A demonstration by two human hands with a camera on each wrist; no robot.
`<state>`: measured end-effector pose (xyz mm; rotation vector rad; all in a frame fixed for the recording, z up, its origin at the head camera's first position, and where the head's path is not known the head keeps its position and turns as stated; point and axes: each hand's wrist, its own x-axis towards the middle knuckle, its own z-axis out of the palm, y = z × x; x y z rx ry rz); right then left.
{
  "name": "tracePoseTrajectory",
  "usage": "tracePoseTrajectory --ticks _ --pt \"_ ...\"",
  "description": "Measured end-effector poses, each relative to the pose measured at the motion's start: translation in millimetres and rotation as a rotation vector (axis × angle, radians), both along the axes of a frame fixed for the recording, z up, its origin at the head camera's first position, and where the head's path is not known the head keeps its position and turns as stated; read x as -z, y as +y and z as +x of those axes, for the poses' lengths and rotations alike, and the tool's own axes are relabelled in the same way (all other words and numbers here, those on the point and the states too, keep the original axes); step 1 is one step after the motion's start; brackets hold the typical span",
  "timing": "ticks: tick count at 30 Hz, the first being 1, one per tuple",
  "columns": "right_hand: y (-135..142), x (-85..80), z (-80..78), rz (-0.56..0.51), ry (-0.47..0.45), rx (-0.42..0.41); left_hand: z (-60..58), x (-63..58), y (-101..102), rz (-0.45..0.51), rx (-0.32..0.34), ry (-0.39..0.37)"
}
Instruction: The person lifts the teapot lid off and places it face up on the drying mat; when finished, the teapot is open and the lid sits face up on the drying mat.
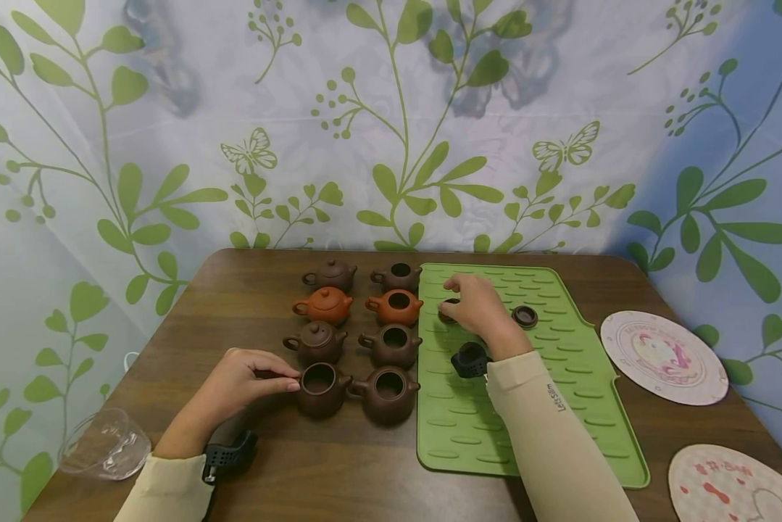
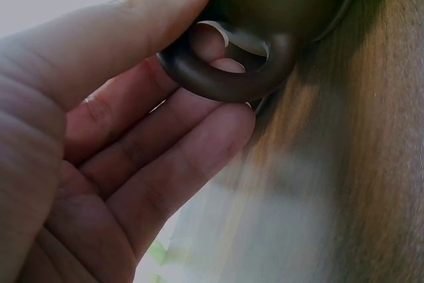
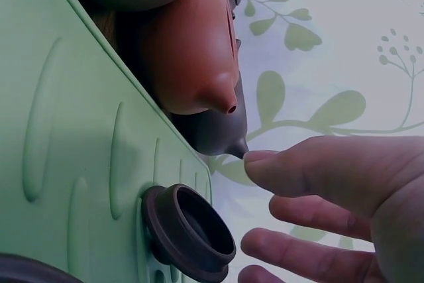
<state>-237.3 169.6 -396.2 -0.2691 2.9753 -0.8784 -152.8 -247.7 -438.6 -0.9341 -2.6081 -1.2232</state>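
My left hand (image 1: 250, 380) pinches the loop handle of a lidless dark brown teapot (image 1: 321, 399) at the front left; the left wrist view shows thumb and fingers about the handle (image 2: 232, 84). Over the green mat, my right hand (image 1: 485, 308) holds nothing. Its fingers are apart, close beside a small dark teapot lid (image 3: 189, 230) that lies rim up on the mat. Another dark lid (image 1: 525, 317) lies to the right of that hand. Right of the gripped teapot stands a second lidless dark teapot (image 1: 387, 406).
Behind stand an orange lidded teapot (image 1: 325, 306), an orange lidless one (image 1: 393, 317) and several dark ones. The green mat (image 1: 456, 435) borders them. Two round coasters, one pink and white (image 1: 664, 359), lie at right. A clear glass (image 1: 113, 449) stands at the left edge.
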Motion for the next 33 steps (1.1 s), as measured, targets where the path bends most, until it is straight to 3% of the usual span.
tracePoseTrajectory --ticks 20,24,28,33 --pt "-7.4 2.3 -1.5 -0.025 0.131 -0.048 -0.9 0.4 -0.3 0.013 -0.006 -0.017" --pt "-8.4 3.2 -2.1 -0.022 0.142 -0.051 -1.0 0.5 1.0 0.063 -0.015 0.007" --pt "-9.1 4.3 -3.3 -0.029 0.141 -0.053 -0.4 -0.9 3.1 0.124 -0.089 0.064" --pt "-9.9 4.5 -2.9 -0.031 0.152 -0.053 -1.1 0.0 3.2 0.115 -0.229 0.122"
